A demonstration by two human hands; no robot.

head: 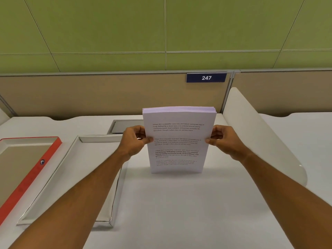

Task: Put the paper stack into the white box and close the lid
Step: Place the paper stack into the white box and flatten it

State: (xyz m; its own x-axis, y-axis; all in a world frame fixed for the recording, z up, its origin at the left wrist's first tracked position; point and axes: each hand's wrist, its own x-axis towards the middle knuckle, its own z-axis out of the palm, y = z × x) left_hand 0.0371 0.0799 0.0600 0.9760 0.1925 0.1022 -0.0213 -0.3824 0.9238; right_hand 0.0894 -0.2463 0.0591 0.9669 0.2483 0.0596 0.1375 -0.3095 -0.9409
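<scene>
Two bare forearms reach in from the bottom corners of the frame over a smooth white desk [179,212]. Left of centre lies the white box [75,169] — shallow, rectangular, open and seemingly empty, partly hidden by the left arm. At the left edge sits a second tray [30,178] with an orange-red rim and a tan floor. In the middle the paper stack [177,139] stands upright on its lower edge on the desk, its printed face toward the camera. The left hand [133,140] pinches its left edge, thumb in front; the right hand [221,139] pinches the right edge likewise. Behind runs a beige partition [89,94] with a blue "247" plate [206,77] — above it, a green panelled wall [107,33].
</scene>
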